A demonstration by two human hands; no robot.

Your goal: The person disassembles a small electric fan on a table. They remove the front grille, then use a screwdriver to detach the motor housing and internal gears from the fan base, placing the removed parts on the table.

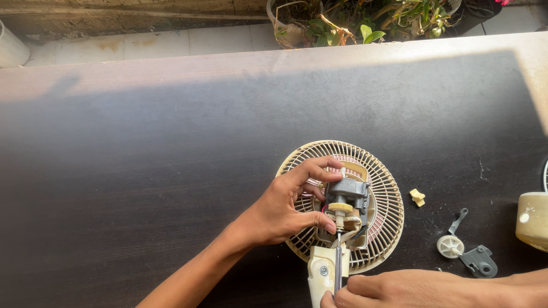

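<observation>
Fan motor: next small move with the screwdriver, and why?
Probably keep the left hand clamped and turn the screwdriver in place. Its tip sits at the base of the fan motor, under the cream gear, and the right hand grips its handle end. The motor rests in the round fan grille, so it could twist if released.

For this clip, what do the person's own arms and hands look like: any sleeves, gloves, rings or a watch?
Both hands are bare. The left hand and its forearm show no glove, sleeve, ring, watch or bracelet as far as the frame reaches. The right hand is cut off by the lower edge; the part in view is also uncovered, with no jewellery or markings. Nails look short and unpainted.
</observation>
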